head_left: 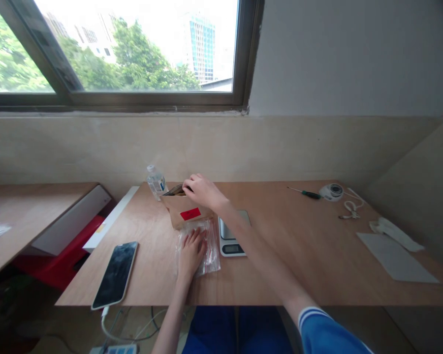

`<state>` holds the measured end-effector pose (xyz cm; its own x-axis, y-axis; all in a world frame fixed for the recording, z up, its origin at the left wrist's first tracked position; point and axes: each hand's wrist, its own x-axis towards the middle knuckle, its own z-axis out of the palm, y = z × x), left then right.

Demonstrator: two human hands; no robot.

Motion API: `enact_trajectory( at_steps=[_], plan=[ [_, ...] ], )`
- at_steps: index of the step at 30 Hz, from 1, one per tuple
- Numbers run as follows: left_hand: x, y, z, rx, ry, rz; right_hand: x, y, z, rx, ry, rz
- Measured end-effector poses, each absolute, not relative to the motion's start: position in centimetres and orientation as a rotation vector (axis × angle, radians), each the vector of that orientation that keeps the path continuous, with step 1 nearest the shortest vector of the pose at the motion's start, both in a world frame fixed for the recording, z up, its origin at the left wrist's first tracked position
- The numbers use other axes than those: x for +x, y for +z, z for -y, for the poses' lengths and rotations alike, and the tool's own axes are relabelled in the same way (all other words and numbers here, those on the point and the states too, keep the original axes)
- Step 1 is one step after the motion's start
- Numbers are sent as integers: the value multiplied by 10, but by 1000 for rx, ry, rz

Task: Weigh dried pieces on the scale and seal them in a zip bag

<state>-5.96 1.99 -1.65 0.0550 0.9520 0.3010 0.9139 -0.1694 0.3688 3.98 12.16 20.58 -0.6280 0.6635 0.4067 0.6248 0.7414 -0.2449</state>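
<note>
A brown paper bag with a red label stands open at the top, dark contents partly showing. My right hand is over the bag's mouth, its fingers bent down at the opening; what the fingertips grip is hidden. In front of the paper bag, my left hand lies with fingers stretched out on clear plastic bags. Just right of these sits a small digital scale, partly covered by my right forearm.
Behind the paper bag is a plastic bottle. A phone on a cable lies front left. Farther right are a screwdriver, a white round device with a cord, a grey sheet and a white wrapped item.
</note>
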Motion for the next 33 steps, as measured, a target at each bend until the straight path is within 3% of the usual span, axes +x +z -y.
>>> enact_trajectory(
  at_steps=[9, 17, 23, 33],
  plan=[
    [-58, -13, -19, 2216, 748, -1960, 37, 208, -123, -990, -184, 2657],
    [-59, -15, -21, 2217, 750, -1970, 22, 228, -129, -933, 312, 2970],
    [-60, -16, -21, 2216, 725, -1969, 7, 230, -130, -1108, 340, 2944],
    [-61, -19, -23, 2237, 749, -1962, 18, 223, -139, -887, 396, 2962]
  ],
)
